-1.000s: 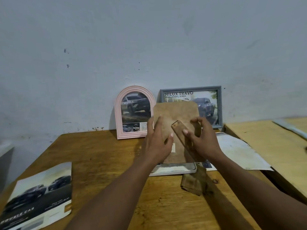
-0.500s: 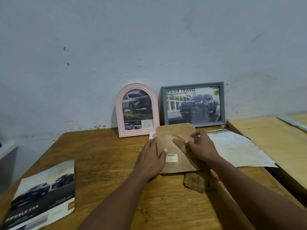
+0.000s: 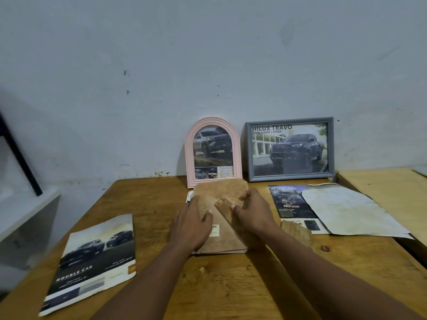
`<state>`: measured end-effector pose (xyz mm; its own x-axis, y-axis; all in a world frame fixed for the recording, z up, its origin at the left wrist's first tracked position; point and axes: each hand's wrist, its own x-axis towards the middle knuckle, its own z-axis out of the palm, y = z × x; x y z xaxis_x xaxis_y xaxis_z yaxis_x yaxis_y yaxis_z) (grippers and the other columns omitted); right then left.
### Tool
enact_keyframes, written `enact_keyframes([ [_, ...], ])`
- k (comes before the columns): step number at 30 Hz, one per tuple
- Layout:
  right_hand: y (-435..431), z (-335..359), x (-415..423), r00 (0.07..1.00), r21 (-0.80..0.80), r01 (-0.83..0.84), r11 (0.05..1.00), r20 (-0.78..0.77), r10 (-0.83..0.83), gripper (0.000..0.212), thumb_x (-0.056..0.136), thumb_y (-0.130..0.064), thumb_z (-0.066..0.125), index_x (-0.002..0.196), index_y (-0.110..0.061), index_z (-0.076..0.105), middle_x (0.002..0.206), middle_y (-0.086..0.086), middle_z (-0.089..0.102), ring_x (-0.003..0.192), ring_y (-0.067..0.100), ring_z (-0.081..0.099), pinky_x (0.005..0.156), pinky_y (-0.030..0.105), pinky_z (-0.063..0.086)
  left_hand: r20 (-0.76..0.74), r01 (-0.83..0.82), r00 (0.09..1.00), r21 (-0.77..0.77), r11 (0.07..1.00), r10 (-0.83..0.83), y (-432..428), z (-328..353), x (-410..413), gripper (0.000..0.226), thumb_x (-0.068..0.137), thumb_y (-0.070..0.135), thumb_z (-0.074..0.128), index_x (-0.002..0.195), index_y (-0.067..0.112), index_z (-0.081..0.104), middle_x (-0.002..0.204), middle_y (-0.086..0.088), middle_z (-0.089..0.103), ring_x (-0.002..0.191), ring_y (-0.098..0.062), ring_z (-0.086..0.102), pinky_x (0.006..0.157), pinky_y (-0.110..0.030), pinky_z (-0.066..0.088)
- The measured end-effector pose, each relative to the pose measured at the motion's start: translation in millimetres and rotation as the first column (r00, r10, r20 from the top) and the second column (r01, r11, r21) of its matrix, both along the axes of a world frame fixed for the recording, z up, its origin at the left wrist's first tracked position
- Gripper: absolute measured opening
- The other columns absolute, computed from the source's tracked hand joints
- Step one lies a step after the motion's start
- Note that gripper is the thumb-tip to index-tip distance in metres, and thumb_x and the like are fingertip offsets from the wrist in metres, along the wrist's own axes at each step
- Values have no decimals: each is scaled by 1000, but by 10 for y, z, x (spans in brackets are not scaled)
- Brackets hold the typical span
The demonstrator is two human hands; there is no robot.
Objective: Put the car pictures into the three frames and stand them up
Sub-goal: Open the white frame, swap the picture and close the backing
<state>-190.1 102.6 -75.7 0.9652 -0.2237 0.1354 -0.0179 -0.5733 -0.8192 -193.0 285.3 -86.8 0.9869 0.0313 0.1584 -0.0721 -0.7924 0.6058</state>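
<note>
The wooden table (image 3: 157, 199) bears two standing frames (image 3: 213, 152), a face-down frame (image 3: 219, 227), brochures (image 3: 97, 262) and paper (image 3: 346, 211).

The pink arched frame (image 3: 213, 151) stands upright against the wall, holding a picture of a grey pickup. Just right of it stands the grey rectangular frame (image 3: 290, 148), landscape, with a dark pickup picture (headed "HILUX TRAVO"). Directly in front of the pink frame, touching its foot, the third frame (image 3: 219, 218) lies face down, its brown backing board up and its easel leg (image 3: 225, 210) running diagonally; a white edge shows at its left.
</note>
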Motion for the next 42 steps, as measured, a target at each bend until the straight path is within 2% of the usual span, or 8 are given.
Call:
enact_keyframes([
  [6, -6, 85, -24, 997, -1, -5, 1000, 73, 5, 29, 89, -31, 69, 111, -29, 49, 120, -1, 50, 108, 16, 51, 95, 36, 47, 67, -5, 998, 70, 998, 0, -70, 82, -25, 62, 100, 49, 47, 155, 29, 28, 153, -3, 43, 140, -28, 39, 113, -51, 39],
  [11, -596, 444, 32, 972, 8, 36, 999, 234, -37, 31, 91, -24, 69, 115, -28, 50, 121, -4, 48, 108, 14, 51, 90, 31, 48, 170, 158, 975, -67, 985, -144, -582, 285, 139, 69, 101, 45, 51, 158, 37, 14, 162, 2, 29, 146, -25, 32, 113, -48, 36],
  [16, -1314, 573, 154, 953, 37, 110, 993, 280, -116, 31, 91, -22, 69, 116, -27, 50, 120, -4, 54, 107, 15, 54, 79, 27, 45, 237, 312, 928, -70, 948, -288, -1237, 416, 254, 76, 101, 45, 50, 162, 31, 6, 164, 0, 20, 148, -24, 26, 115, -42, 31],
  [24, -1764, 107, 166, 969, -31, 232, 972, 95, -228, 31, 93, -28, 67, 118, -24, 51, 125, 3, 58, 104, 19, 54, 83, 34, 47, 44, 387, 920, 62, 920, -390, -1615, 188, 334, 69, 102, 48, 46, 160, 25, 17, 160, -2, 27, 145, -25, 31, 114, -47, 36],
  [28, -1723, -3, 138, 974, -188, 206, 960, -60, -220, 38, 93, -39, 66, 125, -26, 52, 129, 5, 62, 115, 29, 58, 94, 44, 49, -9, 382, 923, 120, 916, -384, -1502, 131, 285, 58, 104, 43, 45, 154, 16, 35, 152, -9, 43, 140, -26, 36, 113, -41, 32],
  [32, -1624, -51, 51, 964, -402, 158, 902, -134, -229, 38, 94, -51, 57, 126, -31, 53, 131, 3, 61, 121, 29, 52, 97, 46, 43, 12, 354, 927, 306, 884, -376, -1341, 98, 242, 48, 103, 44, 44, 141, 17, 53, 134, -8, 60, 126, -26, 49, 106, -43, 39],
  [36, -1528, -68, -56, 958, -548, 134, 825, -141, -249, 35, 96, -51, 52, 124, -31, 59, 132, 3, 60, 125, 29, 46, 98, 47, 36, -30, 338, 923, 542, 769, -384, -1282, 43, 186, 50, 101, 51, 34, 135, 23, 58, 135, -9, 57, 129, -28, 43, 112, -47, 31],
  [42, -1362, 65, -182, 967, -575, 88, 813, -146, -207, 44, 92, -61, 52, 123, -31, 60, 133, 2, 57, 126, 28, 43, 100, 49, 33, -69, 349, 925, 545, 762, -374, -1174, 144, 56, 55, 102, 55, 33, 141, 22, 53, 142, -10, 48, 135, -30, 37, 115, -49, 27],
])
